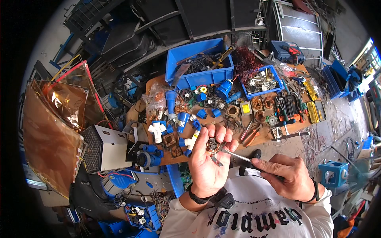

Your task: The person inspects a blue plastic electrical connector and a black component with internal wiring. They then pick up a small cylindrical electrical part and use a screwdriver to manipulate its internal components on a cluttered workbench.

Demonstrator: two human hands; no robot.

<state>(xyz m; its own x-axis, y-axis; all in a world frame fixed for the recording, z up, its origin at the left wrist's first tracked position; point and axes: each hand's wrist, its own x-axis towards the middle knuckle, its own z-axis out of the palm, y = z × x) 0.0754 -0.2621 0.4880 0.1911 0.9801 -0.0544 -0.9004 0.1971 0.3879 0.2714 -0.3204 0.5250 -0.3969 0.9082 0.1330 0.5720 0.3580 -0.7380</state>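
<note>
My left hand [208, 166] is raised palm-up below the bench's front edge, fingers curled around a small round metal part [214, 147] with a copper-coloured rim and a short flat dark piece sticking out below it. My right hand [285, 174] grips a slim metal tool [238, 155], probably a screwdriver, with its handle hidden in the fingers and its tip at the round part. Past my fingers lie blue plastic fittings [183, 122], square rusty brown pieces [234, 111] and orange-handled pliers [251, 137].
The wooden bench [295, 128] carries a blue crate [198, 77] of tools, a blue tray [262, 81] of metal pieces, a drill case [285, 51] and hand tools. At the left are copper-coloured sheets [51, 139] and a white box [111, 148]. Blue bins [141, 216] sit below.
</note>
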